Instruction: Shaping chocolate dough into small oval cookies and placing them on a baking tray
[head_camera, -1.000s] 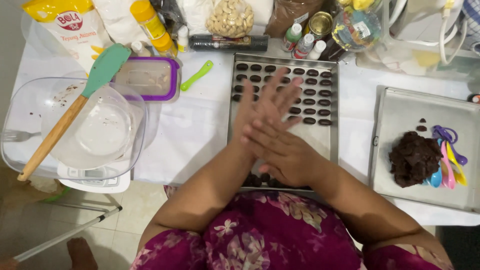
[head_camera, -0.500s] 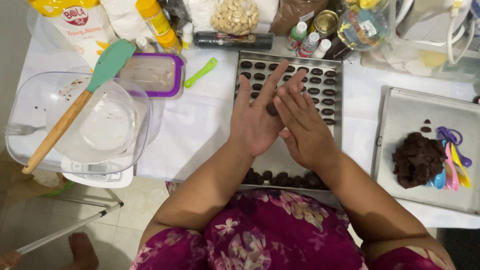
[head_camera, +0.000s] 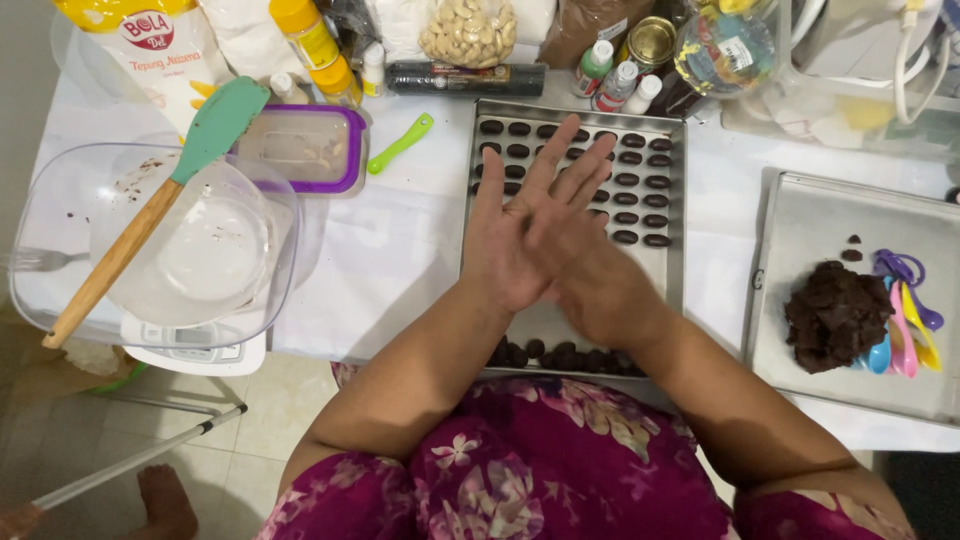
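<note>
Your left hand (head_camera: 520, 235) lies flat, fingers spread, pressed palm to palm over your right hand (head_camera: 590, 285); whether anything sits between them is hidden, so I cannot tell what they grip. Both hover above the rectangular brushed-metal baking tray (head_camera: 672, 270), whose far end carries neat rows of small dark oval chocolate pieces (head_camera: 640, 190), with more along its near edge. To your right, a second flat metal tray (head_camera: 820, 215) bears a rough, crumbly lump of dark brown dough (head_camera: 835, 315), touching a cluster of glossy coloured plastic measuring spoons (head_camera: 905, 320).
</note>
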